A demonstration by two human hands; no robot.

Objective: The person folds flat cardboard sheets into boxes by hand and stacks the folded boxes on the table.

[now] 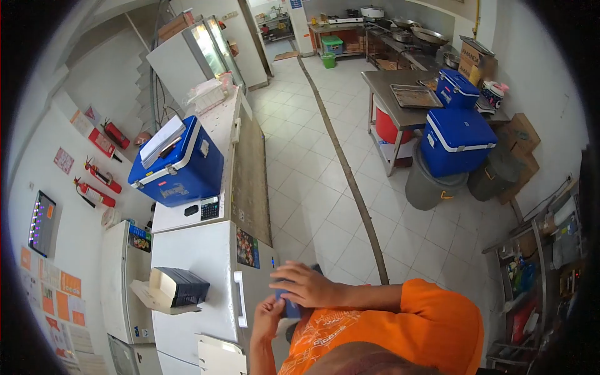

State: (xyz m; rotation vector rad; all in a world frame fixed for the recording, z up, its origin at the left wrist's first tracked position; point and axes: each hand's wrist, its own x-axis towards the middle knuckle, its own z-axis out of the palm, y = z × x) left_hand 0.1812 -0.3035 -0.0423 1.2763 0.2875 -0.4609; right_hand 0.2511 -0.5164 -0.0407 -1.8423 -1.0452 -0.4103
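A small dark blue flat item (291,307) is held between my two hands, beside the white freezer's edge. My left hand (269,314), lower in view, pinches its near side. My right hand (305,284) lies over its upper part with bent fingers, hiding much of it. To the left, an open carton (164,285) lies on the white freezer top (219,284), with a row of dark packets (187,287) in it. A pale flat carton piece (222,356) is at the bottom edge.
A blue cooler (187,165) with papers (162,142) on top stands on the counter, beside a calculator (209,208). More blue coolers (459,142) are at the right, by a steel table (390,81). A cluttered shelf (531,275) stands lower right.
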